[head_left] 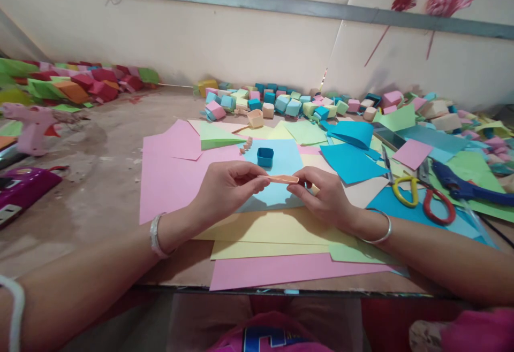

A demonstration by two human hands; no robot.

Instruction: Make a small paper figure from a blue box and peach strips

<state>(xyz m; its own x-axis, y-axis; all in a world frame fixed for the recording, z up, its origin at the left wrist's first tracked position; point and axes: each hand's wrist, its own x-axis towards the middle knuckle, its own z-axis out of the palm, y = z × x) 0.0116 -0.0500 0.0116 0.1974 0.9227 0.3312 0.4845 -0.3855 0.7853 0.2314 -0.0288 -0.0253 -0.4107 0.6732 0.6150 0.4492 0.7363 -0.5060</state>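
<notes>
A small folded strip of peach paper (pixel 281 179) is stretched between my two hands above the sheets. My left hand (pixel 233 183) pinches its left end between thumb and fingers. At the right end, my right hand (pixel 321 189) grips it the same way. Just behind the strip, a small dark blue open paper box (pixel 265 157) stands on a light blue sheet (pixel 281 148). Farther back sits a peach paper box (pixel 255 119).
Scissors with yellow and red handles (pixel 437 206) and a blue glue gun (pixel 474 183) lie at right. Many small paper boxes (pixel 293 107) line the wall. At left are a pink glue gun (pixel 30 127) and a purple power strip (pixel 28 191). Pink sheets (pixel 168 181) cover the table.
</notes>
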